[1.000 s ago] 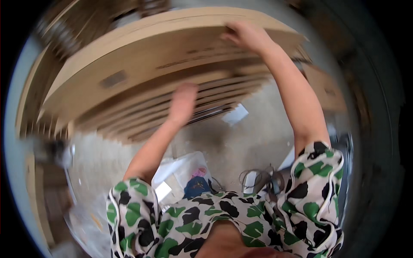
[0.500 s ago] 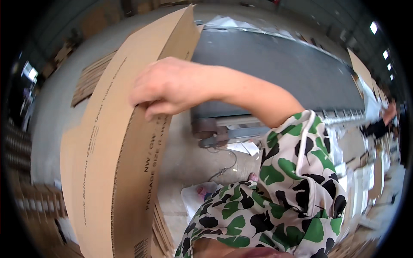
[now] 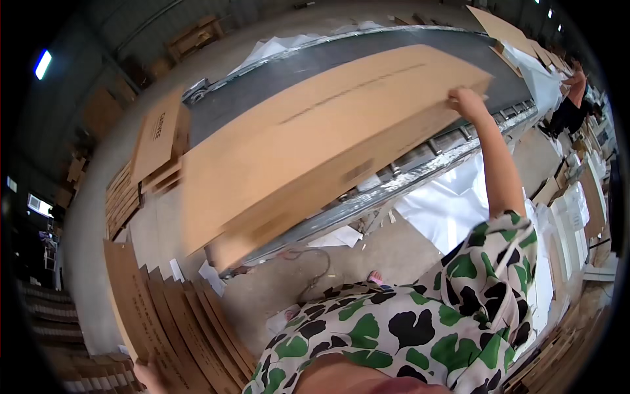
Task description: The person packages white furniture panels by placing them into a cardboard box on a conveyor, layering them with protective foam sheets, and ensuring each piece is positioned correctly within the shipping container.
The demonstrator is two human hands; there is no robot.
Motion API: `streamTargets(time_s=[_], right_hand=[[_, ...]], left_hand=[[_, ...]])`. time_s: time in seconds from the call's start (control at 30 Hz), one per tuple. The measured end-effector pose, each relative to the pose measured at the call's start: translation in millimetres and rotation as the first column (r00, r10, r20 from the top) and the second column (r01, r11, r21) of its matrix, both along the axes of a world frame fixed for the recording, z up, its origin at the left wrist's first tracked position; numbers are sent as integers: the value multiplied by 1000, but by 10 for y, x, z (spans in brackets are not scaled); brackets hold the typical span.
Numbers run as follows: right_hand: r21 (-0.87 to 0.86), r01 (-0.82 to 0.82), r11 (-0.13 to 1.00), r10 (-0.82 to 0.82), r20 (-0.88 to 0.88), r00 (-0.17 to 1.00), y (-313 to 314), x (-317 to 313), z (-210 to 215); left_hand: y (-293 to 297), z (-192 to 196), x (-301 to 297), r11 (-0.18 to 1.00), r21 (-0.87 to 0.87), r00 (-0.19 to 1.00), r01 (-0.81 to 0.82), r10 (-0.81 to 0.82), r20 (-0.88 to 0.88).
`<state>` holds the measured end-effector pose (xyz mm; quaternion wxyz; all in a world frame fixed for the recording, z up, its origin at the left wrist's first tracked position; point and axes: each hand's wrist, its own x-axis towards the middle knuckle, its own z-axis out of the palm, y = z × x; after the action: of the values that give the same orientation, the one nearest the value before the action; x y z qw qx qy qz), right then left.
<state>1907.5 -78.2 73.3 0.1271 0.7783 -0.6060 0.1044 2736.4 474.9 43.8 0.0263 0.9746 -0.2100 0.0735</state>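
Note:
A large cardboard box (image 3: 321,125), long and shallow, lies slanted across the conveyor. Its near left end juts past the conveyor's end and is smeared by motion. My right hand (image 3: 467,104) grips the box's upper edge by its far right corner, fingers closed. At the lower left, only part of my left hand (image 3: 149,377) shows, closed at the edge of a flattened cardboard carton (image 3: 141,308). That carton stands at the outer side of a row of upright flattened cartons (image 3: 190,315).
The dark conveyor belt (image 3: 302,62) has a metal roller edge (image 3: 420,167) nearest me. Beyond its left end, another carton (image 3: 157,134) rests by wooden slats (image 3: 123,197). White plastic sheeting (image 3: 446,203) lies beside the conveyor. A person (image 3: 574,98) stands at the far right.
The box has swung from standing upright at my left to lying across the conveyor. My right hand has moved far to the right with it. My left hand and the flattened cartons have come into view.

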Motion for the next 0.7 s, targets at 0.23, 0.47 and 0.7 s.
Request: streamTargets(time_s=[0.23,0.47,0.7], right_hand=[[-37,262,964,-234,347,908,-956,-1402,-1409],[16,208,978,-184,544,819,-1293,-1125,-1620],[8,-67,998,51,558,828,-1175,-1012,-1839]], left_hand=[[-1379,857,-1614,947,17,928,320,-316,196],[-3261,872,-3219,801,-214,826,559,-559,64],[-4445,-416,-3809,311,-136,335,941,-917,215]])
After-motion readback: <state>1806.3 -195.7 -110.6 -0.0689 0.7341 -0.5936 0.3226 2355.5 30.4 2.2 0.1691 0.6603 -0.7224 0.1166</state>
